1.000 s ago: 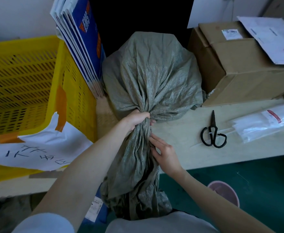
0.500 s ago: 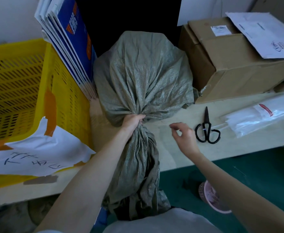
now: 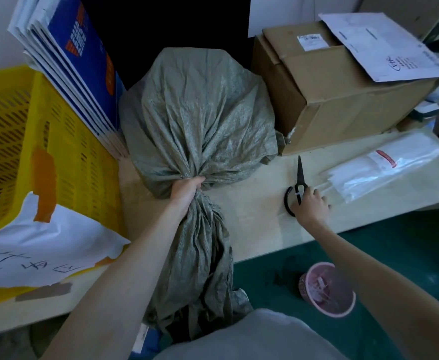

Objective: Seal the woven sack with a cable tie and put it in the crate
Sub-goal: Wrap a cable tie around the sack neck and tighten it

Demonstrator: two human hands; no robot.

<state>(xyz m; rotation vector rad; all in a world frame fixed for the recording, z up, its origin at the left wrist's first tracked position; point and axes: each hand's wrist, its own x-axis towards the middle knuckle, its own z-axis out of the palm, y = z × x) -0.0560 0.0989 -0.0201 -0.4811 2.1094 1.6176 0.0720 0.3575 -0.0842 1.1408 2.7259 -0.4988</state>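
Observation:
A grey-green woven sack (image 3: 200,120) stands full on the pale table (image 3: 252,211), and its loose neck hangs over the front edge. My left hand (image 3: 185,189) is shut tight on the gathered neck. My right hand (image 3: 310,203) rests on the table to the right, over the handles of black scissors (image 3: 300,170) and beside the white tie ends sticking out of a clear bag of cable ties (image 3: 384,172). Whether its fingers grip anything is hidden. The yellow slatted crate (image 3: 65,157) stands at the left.
A cardboard box (image 3: 343,107) with papers on top stands behind the scissors. Blue-and-white flat cartons (image 3: 78,61) lean between crate and sack. Torn white paper (image 3: 44,245) hangs on the crate's front. A pink waste basket (image 3: 327,289) sits on the green floor.
My right hand has left the sack's neck and travelled right to the scissors and cable ties. My left hand has kept its hold on the neck.

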